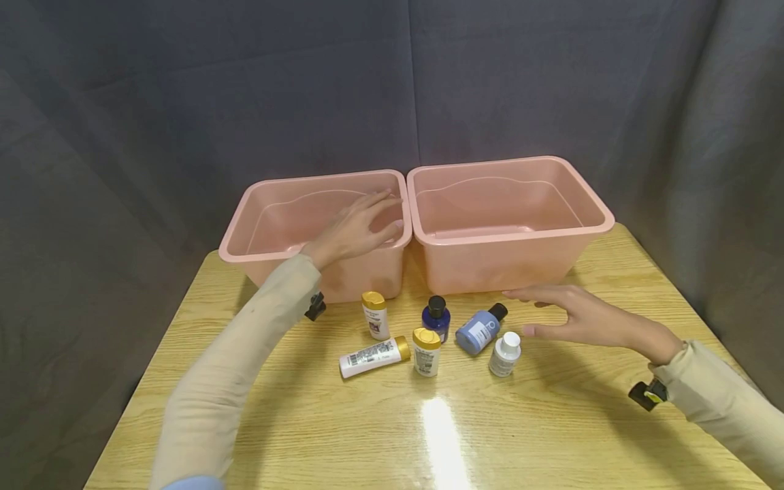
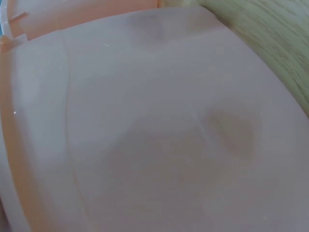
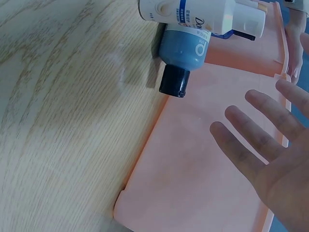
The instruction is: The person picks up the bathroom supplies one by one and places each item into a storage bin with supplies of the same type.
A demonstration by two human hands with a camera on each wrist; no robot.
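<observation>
Wooden table is filling the lower frame, six small bottles clustered at its centre. I'm hovering my right hand, fingers straight and empty, just right of the blue bottle. Farther up, my left hand is lying flat-fingered on the left tub, holding nothing.

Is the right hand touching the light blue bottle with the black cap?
Apart. In the head view the right hand hovers with straight fingers beside the light blue bottle, with bare table showing between them; the right wrist view shows the same gap.
</observation>
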